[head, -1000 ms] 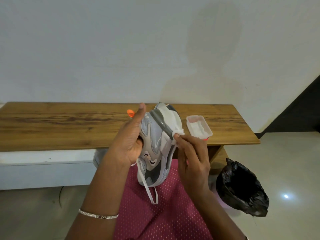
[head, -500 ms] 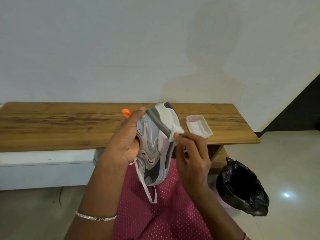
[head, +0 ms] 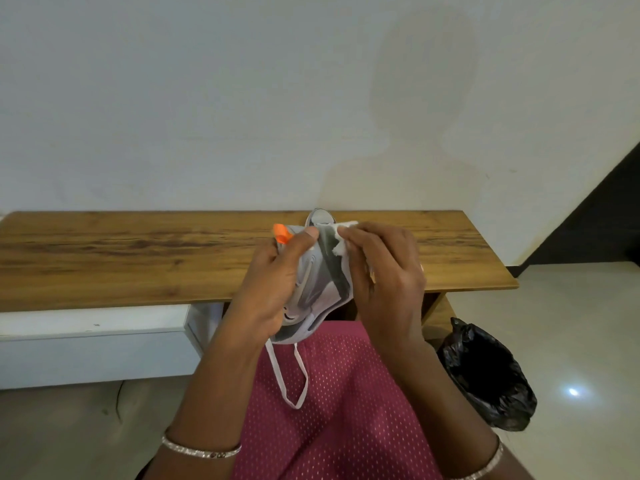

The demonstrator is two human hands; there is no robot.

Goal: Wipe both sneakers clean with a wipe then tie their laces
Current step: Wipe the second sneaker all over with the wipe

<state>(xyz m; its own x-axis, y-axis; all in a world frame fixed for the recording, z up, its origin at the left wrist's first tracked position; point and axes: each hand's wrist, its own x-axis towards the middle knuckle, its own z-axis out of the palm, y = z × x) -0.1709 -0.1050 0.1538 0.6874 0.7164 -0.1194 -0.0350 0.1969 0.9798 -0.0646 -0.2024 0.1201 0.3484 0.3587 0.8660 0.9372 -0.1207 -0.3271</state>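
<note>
— Wooden desk (head: 138, 258) against a white wall. Which containers do you see?
— Only one: a bin (head: 485, 379) lined with a black bag, on the floor to the right of the desk. What is inside it, I cannot tell.
— And the grip of each hand?
— The left hand (head: 273, 289) is curled round the grey and white sneaker (head: 322, 282) and holds it above the lap, in front of the desk edge. Its thumb lies beside an orange tab (head: 281, 233). The right hand (head: 384, 278) pinches the white wipe (head: 341, 242) with bent fingers and presses it on the top end of the sneaker. One lace (head: 294, 379) hangs down in a loop.
— What is different from half a second before?
— The sneaker is higher now and more turned. The wipe went from the side of the sole up to the top end. The small white box on the desk is now hidden behind the right hand.
</note>
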